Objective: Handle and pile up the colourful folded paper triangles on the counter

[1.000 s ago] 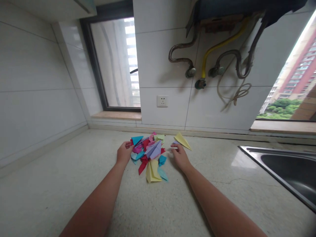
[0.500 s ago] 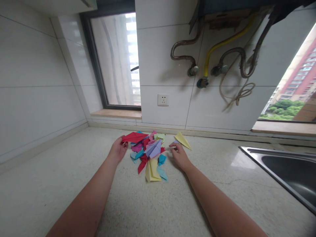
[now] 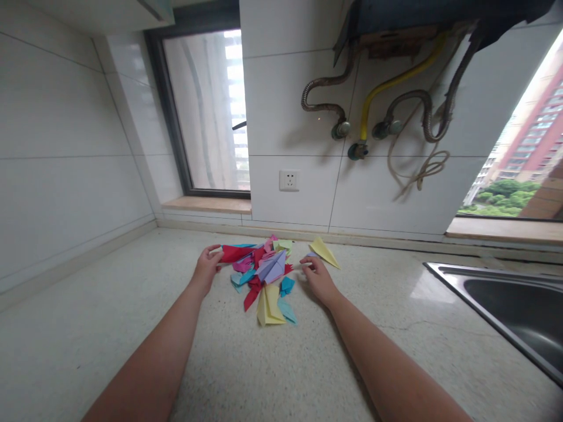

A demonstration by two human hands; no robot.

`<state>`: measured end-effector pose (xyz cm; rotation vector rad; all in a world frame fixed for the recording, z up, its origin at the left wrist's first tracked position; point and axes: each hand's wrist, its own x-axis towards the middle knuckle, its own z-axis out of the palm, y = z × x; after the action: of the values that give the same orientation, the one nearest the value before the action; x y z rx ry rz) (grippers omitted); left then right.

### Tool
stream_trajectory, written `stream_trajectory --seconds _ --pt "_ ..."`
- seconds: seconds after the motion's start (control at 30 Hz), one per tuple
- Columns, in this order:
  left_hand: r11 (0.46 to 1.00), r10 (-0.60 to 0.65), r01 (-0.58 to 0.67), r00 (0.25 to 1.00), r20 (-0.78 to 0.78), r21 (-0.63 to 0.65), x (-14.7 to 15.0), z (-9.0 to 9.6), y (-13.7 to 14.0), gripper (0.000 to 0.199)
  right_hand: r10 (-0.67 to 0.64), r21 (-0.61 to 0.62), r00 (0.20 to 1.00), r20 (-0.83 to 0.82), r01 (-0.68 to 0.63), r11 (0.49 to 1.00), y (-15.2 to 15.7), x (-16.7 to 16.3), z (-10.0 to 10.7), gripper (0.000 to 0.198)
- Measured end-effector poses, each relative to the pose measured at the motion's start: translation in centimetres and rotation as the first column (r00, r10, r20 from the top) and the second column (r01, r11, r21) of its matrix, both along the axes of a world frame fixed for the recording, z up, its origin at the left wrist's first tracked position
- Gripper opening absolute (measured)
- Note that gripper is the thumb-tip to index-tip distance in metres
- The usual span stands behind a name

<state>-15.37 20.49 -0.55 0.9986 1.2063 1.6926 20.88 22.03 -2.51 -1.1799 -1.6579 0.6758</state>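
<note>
A pile of colourful folded papers lies on the counter between my hands. My left hand (image 3: 207,268) is at its left edge, fingertips parted right beside a red paper plane (image 3: 236,253) that now lies low on the pile. On the opposite side, my right hand (image 3: 317,276) rests with loosely curled, parted fingers and nothing visible in them. Between them a lavender paper plane (image 3: 271,268) tops the heap. Toward me lie a pale yellow folded paper (image 3: 270,308), a light blue one (image 3: 287,310) and a small bright blue one (image 3: 287,286). Behind my right hand sits a yellow paper plane (image 3: 324,252).
The speckled counter (image 3: 229,369) runs up to a tiled wall with a socket (image 3: 289,180). At the right, a steel sink (image 3: 514,305) is set into it. Pipes and a yellow hose (image 3: 366,111) hang on the wall above, beside a window (image 3: 206,111).
The red paper plane has come down from a raised position onto the pile, and my left hand's fingers have parted from it. My right hand stays about where it was.
</note>
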Motion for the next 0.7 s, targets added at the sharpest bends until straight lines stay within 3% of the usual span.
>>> stream_trajectory --seconds 0.07,0.17,0.27,0.33,0.4,0.43,0.47,0.57,0.7 --pt "0.989 -0.148 0.145 0.972 -0.183 -0.027 0.3 -0.3 -0.4 0.056 0.002 0.001 1.0 0.012 -0.002 1.0 0.0 0.0 0.1 0.028" --pt "0.97 -0.242 0.242 0.942 -0.233 -0.028 0.5 -0.2 -0.7 0.045 0.008 0.005 1.0 0.022 -0.008 1.0 0.0 0.0 0.1 0.029" --pt "0.998 -0.03 0.048 0.91 -0.413 0.033 0.0 -0.3 -0.3 0.044 -0.007 -0.005 1.0 0.024 0.007 1.0 0.0 -0.1 0.2 0.03" --pt "0.977 0.211 -0.146 0.762 -0.612 0.156 -0.6 -0.8 0.2 0.04 -0.028 0.027 0.998 0.051 0.027 0.999 0.0 0.2 0.5 0.03" --pt "0.909 0.411 -0.304 0.539 -0.735 0.286 -1.4 -1.6 0.8 0.041 -0.085 0.089 0.994 0.075 0.078 0.993 0.3 0.7 0.9 0.03" --pt "0.884 0.446 -0.358 0.46 -0.768 0.299 -1.8 -2.0 1.1 0.046 -0.14 0.112 0.988 0.07 0.131 0.985 0.5 1.2 1.3 0.031" --pt "0.878 0.436 -0.394 0.428 -0.791 0.271 -2.0 -2.3 1.4 0.052 -0.216 0.109 0.975 0.043 0.211 0.971 0.8 1.8 1.6 0.033" --pt "0.911 0.341 -0.385 0.495 -0.799 0.15 -2.0 -2.7 2.1 0.062 -0.433 -0.012 0.901 0.017 0.433 0.901 2.3 3.9 2.2 0.041" --pt "0.972 0.219 -0.212 0.641 -0.736 0.105 -0.9 -2.2 2.8 0.063 -0.491 -0.015 0.801 0.343 0.527 0.85 5.2 6.4 1.9 0.058"
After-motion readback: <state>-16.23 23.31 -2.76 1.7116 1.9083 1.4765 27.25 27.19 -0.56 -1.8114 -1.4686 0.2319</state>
